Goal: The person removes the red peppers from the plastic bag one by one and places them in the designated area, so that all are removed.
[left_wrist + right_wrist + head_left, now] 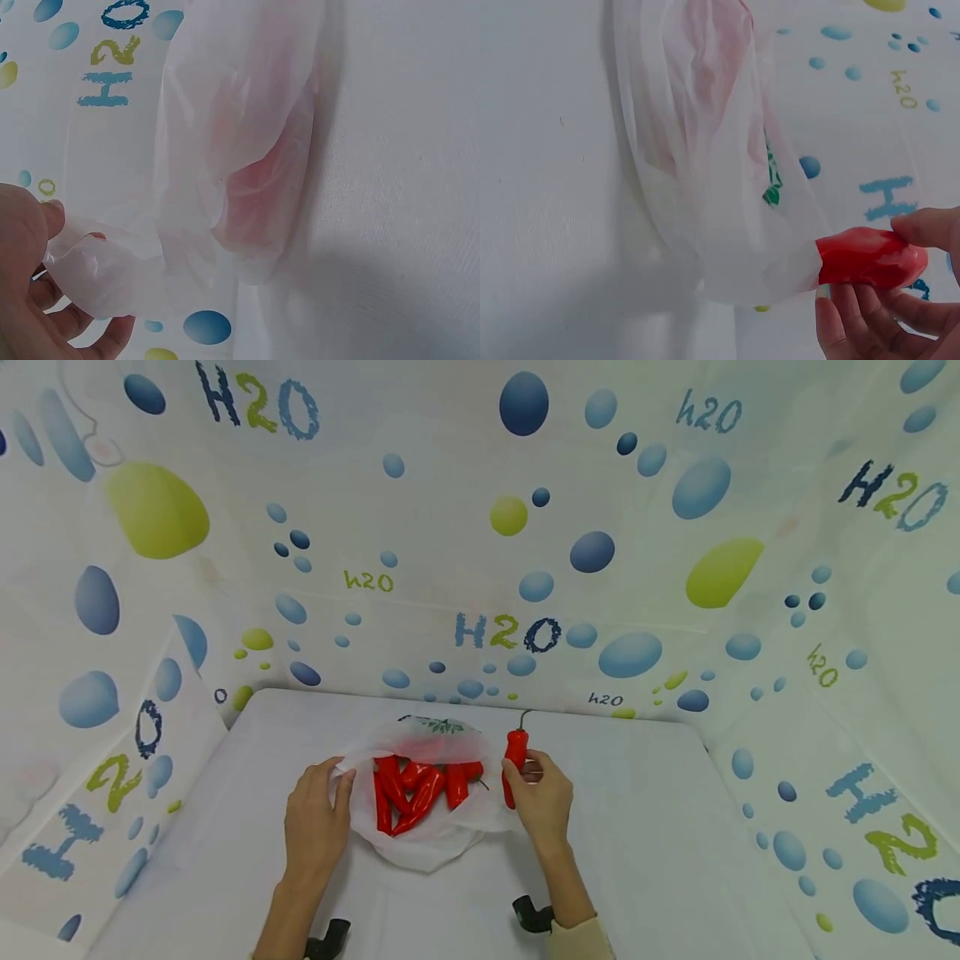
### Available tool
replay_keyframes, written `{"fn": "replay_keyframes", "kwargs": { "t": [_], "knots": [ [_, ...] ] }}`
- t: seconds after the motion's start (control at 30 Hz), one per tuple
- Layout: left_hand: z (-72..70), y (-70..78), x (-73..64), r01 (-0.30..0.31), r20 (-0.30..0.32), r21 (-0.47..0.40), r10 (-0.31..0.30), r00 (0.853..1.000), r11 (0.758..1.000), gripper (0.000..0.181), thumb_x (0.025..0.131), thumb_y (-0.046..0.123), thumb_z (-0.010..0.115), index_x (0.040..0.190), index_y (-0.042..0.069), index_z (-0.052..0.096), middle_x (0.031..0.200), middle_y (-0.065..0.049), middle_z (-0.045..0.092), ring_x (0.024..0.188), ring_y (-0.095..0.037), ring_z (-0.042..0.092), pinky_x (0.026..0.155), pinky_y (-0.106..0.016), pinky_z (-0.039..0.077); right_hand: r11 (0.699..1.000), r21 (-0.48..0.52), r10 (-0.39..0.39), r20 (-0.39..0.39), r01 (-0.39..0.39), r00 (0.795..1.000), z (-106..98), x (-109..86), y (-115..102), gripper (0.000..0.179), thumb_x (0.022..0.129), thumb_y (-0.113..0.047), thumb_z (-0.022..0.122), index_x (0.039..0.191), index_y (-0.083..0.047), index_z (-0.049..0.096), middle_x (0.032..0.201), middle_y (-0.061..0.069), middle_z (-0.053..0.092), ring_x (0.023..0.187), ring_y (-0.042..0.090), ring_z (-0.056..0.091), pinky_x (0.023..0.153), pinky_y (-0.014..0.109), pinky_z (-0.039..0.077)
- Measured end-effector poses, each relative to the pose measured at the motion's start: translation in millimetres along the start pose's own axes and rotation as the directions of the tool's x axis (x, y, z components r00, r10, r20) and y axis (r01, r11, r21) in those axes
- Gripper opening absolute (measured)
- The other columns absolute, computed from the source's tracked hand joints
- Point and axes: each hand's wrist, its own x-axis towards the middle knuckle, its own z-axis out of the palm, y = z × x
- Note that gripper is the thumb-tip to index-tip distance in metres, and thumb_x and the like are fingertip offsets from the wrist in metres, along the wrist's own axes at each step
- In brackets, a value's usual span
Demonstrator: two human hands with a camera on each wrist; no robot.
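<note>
Red peppers (422, 798) inside open white bag (430, 857); held pepper (517, 744) upright.

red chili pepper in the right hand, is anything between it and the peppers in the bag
Only the right side of the white plastic bag: it lies between the held chili pepper and the bagged peppers. Nothing else visible does.

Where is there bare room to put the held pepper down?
White table: a wide patch from the right hand to the right edge; another from the left hand to the left edge. Crowded: the middle, where the plastic bag of red peppers lies between the hands.
</note>
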Motion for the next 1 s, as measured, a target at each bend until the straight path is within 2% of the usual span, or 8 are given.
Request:
{"fn": "replay_keyframes", "kwargs": {
  "t": [0.23,0.53,0.83,1.0],
  "knots": [
    [-0.4,-1.7,0.0,-0.013,-0.005,0.007,0.013,1.000,1.000,0.035,0.097,0.009,0.074,0.128,-0.002,0.064,0.107,-0.021,0.067,0.102,-0.042,0.064,0.086,-0.058,0.052,1.000,-0.027,0.001,-0.040,-0.002,0.999,-2,5.4,8,0.032,0.092,-0.028,0.083,0.113,-0.005,0.075,0.088,0.007,0.076,0.074,0.023,0.071,0.065,0.038,0.062],
    [-2.0,-3.5,0.3,-0.024,-0.034,-0.013,0.024,0.999,1.000,0.034,0.095,0.005,0.076,0.126,-0.003,0.065,0.107,-0.022,0.067,0.102,-0.043,0.064,0.086,-0.058,0.051,0.998,-0.017,0.055,-0.049,-0.055,0.997,-9,11.2,11,0.032,0.093,-0.031,0.081,0.112,-0.006,0.076,0.087,0.007,0.074,0.072,0.023,0.069,0.059,0.033,0.059],
    [-2.1,-3.9,0.9,-0.018,-0.027,-0.014,0.018,0.999,1.000,0.034,0.096,0.007,0.075,0.127,-0.003,0.064,0.109,-0.022,0.068,0.104,-0.043,0.064,0.086,-0.059,0.051,0.990,-0.096,0.102,-0.044,-0.106,0.994,-16,21.0,25,0.036,0.095,-0.034,0.078,0.115,-0.004,0.074,0.089,0.010,0.074,0.077,0.026,0.070,0.068,0.043,0.063],
    [-1.5,-4.3,0.7,-0.009,-0.021,-0.013,0.009,1.000,1.000,0.034,0.095,0.007,0.075,0.126,-0.001,0.065,0.109,-0.021,0.068,0.104,-0.042,0.064,0.087,-0.059,0.051,0.980,-0.149,0.132,-0.025,-0.134,0.991,-20,25.1,36,0.038,0.094,-0.035,0.079,0.113,-0.003,0.075,0.087,0.010,0.073,0.076,0.025,0.068,0.068,0.042,0.062]
  ]
}}
